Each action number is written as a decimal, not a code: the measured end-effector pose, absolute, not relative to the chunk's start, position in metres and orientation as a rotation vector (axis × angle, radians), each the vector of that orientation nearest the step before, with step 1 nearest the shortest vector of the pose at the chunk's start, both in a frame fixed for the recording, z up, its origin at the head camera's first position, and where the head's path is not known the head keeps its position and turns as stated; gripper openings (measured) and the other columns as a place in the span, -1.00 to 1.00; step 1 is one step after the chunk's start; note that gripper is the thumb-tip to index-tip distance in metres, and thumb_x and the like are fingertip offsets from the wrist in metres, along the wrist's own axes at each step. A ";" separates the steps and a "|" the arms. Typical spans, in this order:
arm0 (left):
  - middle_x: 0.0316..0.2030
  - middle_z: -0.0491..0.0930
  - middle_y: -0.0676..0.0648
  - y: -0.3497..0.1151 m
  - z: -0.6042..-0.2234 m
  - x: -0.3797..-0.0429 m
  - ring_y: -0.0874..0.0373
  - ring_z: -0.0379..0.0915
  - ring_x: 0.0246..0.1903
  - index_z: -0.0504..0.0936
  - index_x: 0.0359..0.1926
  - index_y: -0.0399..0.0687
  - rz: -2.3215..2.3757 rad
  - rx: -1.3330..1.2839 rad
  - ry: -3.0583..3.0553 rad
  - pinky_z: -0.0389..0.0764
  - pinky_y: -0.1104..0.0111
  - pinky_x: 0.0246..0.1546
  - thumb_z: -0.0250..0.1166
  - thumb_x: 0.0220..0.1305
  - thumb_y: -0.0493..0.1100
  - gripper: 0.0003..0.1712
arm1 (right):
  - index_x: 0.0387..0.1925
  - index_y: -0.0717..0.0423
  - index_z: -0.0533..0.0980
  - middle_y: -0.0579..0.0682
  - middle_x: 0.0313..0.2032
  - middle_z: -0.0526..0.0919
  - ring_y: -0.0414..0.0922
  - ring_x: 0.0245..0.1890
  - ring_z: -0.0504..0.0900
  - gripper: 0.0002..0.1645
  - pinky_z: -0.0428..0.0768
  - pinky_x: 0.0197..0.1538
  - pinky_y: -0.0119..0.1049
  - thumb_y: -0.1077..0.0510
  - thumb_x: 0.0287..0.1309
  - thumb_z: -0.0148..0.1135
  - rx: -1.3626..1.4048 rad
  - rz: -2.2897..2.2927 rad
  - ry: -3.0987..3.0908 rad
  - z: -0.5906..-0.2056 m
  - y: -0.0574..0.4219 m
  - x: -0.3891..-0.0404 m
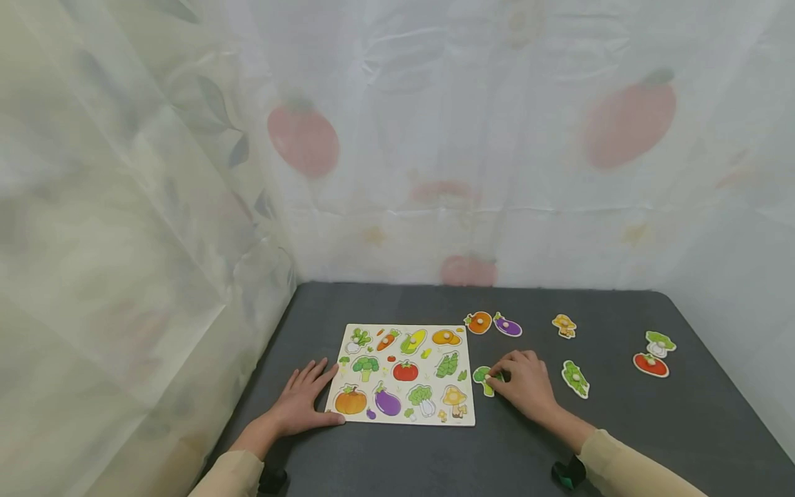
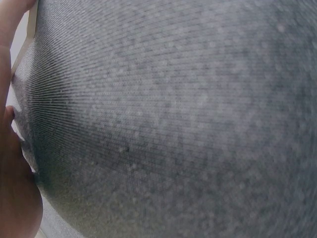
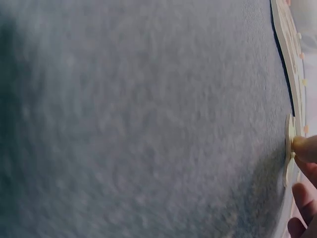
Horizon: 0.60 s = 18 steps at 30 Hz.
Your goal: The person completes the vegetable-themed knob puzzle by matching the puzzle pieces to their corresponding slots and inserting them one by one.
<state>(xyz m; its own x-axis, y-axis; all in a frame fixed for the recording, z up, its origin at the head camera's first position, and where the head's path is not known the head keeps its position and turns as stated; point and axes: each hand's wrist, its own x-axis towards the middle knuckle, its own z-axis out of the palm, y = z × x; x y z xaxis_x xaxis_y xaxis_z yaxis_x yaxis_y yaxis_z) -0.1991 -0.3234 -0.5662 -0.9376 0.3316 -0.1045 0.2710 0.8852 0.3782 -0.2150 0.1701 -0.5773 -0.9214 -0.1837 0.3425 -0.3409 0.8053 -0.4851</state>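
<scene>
A wooden vegetable puzzle board [image 1: 397, 419] lies on the dark table, printed with vegetables. My left hand [image 1: 301, 404] rests at its left edge, fingers spread, the thumb by the lower left corner. Just off the board's right edge, my right hand [image 1: 524, 385] pinches the broccoli puzzle piece [image 1: 481, 376] between thumb and finger. The right wrist view shows that piece [image 3: 288, 148] edge-on, close to the table, with fingertips [image 3: 303, 148] at its knob. Only part of the left hand [image 2: 20, 198] shows in the left wrist view.
Pumpkin [image 1: 479, 322] and eggplant [image 1: 508, 325] pieces lie behind the right hand. A mushroom piece [image 1: 564, 325] and a pea-pod piece [image 1: 575, 379] are to its right. Farther right, a bok choy piece [image 1: 660, 343] touches or overlaps a tomato piece [image 1: 651, 366]. Patterned curtains surround the table.
</scene>
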 end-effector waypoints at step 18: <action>0.59 0.00 -0.22 -0.322 -0.564 -0.200 -0.31 -0.21 0.55 0.13 0.63 0.08 0.513 0.451 2.879 -0.23 -0.30 0.46 0.37 -0.01 0.60 0.32 | -0.30 -0.20 0.77 -0.07 -0.17 0.62 0.16 0.09 0.41 -0.87 0.27 0.08 0.23 -0.05 0.11 0.55 0.191 1.046 -2.786 -0.579 0.169 -0.209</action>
